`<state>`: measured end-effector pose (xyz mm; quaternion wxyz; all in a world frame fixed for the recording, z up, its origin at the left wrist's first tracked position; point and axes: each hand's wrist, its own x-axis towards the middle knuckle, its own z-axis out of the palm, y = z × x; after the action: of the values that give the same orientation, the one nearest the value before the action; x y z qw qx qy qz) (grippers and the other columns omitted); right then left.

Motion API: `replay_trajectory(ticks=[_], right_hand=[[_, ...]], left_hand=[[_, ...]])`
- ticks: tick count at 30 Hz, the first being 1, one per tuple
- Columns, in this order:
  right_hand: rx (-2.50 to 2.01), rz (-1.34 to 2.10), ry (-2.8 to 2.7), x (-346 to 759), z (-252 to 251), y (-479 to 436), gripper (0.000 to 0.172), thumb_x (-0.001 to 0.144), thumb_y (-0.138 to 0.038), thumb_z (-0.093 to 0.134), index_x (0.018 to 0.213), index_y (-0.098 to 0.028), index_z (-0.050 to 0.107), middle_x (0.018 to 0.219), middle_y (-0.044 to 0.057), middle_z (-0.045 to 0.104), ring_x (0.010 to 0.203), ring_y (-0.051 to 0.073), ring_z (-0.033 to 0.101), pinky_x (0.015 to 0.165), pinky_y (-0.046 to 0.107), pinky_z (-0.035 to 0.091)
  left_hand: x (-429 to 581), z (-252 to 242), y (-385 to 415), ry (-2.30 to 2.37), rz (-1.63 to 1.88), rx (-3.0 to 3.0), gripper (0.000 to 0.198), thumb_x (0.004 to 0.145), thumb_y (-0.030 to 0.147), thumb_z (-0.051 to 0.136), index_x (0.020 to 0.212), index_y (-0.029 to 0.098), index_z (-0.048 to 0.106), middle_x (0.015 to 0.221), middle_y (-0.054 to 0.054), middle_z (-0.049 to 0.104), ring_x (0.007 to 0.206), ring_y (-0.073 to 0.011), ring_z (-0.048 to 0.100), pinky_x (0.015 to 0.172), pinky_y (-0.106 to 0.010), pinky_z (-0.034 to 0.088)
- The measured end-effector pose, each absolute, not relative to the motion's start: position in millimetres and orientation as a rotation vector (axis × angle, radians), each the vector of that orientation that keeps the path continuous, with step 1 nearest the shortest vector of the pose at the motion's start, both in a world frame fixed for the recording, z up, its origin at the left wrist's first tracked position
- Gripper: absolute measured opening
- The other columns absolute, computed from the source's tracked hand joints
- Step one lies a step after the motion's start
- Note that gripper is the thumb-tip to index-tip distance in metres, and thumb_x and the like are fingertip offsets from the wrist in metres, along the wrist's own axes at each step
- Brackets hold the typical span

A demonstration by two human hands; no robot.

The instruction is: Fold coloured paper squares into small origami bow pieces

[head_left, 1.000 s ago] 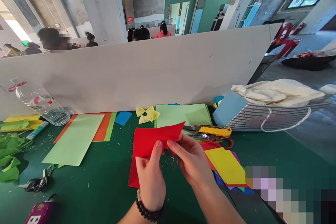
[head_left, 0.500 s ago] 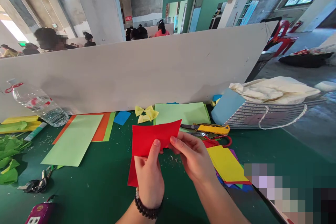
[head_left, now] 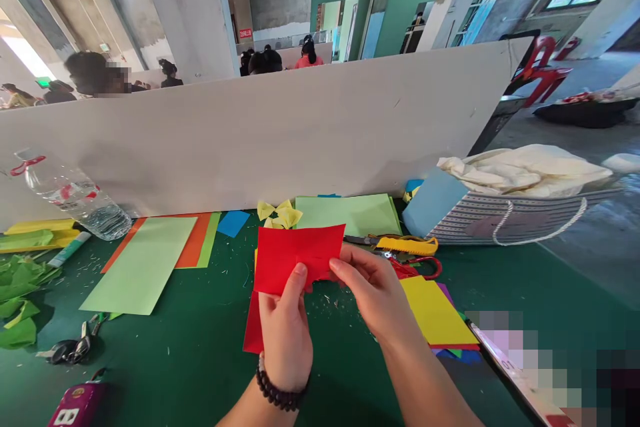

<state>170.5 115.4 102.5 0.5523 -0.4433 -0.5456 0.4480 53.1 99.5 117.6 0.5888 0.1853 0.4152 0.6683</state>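
Observation:
A sheet of red paper is held up in front of me, above the green table. My left hand grips its lower middle, thumb pressed on the face, fingers hidden behind. At its right edge my right hand pinches the paper between thumb and fingers. More red paper hangs down left of my left wrist; whether it is the same sheet I cannot tell. Just beyond lie yellow folded paper pieces and a light green paper stack.
Right of my hands lie a yellow cutter knife, red-handled scissors and yellow paper. A striped bag stands behind. On the left are a water bottle, green paper, keys and a purple box. A white partition closes the back.
The upper part of the red paper has turned more level and faces me more squarely. My right hand has shifted slightly with its edge; my left hand stays almost in place.

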Motion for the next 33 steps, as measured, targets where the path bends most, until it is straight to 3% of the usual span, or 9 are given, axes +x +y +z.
replay_trajectory(ticks=[6,11,17,27,33], right_hand=[[-1.03,1.137,-1.384,171.1,105.1,115.1,0.024,0.085,-0.043,0.059,0.09,-0.021,0.068,0.087,0.004,0.067,0.077,0.018,0.059,0.066,0.025,0.047],[-1.117,1.07,-1.41,171.1,104.6,114.1,0.03,0.085,-0.046,0.059,0.099,-0.021,0.07,0.092,0.005,0.07,0.077,0.019,0.061,0.068,0.028,0.05],[-1.011,1.228,-1.359,166.8,103.8,116.1,0.035,0.082,-0.046,0.063,0.107,-0.022,0.068,0.103,0.007,0.07,0.079,0.02,0.063,0.068,0.03,0.052],[-1.061,1.146,-1.207,165.8,109.6,115.8,0.027,0.074,-0.043,0.072,0.088,-0.021,0.072,0.083,0.004,0.072,0.071,0.018,0.064,0.06,0.027,0.052],[-1.077,1.075,-1.126,168.1,102.6,119.9,0.026,0.068,-0.04,0.076,0.078,-0.017,0.072,0.06,0.002,0.065,0.047,0.012,0.051,0.042,0.024,0.042]], left_hand=[[53.6,115.6,99.5,0.951,1.577,0.408,0.04,0.057,0.03,0.086,0.089,0.016,0.066,0.091,-0.006,0.07,0.085,-0.0199,0.065,0.079,-0.032,0.052],[53.5,113.3,98.5,0.99,1.579,0.401,0.037,0.058,0.03,0.086,0.085,0.016,0.065,0.086,-0.004,0.07,0.081,-0.0182,0.066,0.077,-0.031,0.052],[53.9,114.3,97.1,1.018,1.58,0.386,0.038,0.055,0.03,0.087,0.082,0.016,0.065,0.085,-0.004,0.071,0.085,-0.0199,0.067,0.078,-0.031,0.053],[55.9,106.9,96.8,0.97,1.574,0.56,0.039,0.06,0.034,0.085,0.09,0.015,0.069,0.093,-0.007,0.072,0.089,-0.0225,0.068,0.078,-0.032,0.055],[56.4,109.6,100.1,0.967,1.457,0.636,0.033,0.064,0.04,0.083,0.078,0.014,0.067,0.075,-0.002,0.068,0.067,-0.0128,0.061,0.065,-0.024,0.05]])
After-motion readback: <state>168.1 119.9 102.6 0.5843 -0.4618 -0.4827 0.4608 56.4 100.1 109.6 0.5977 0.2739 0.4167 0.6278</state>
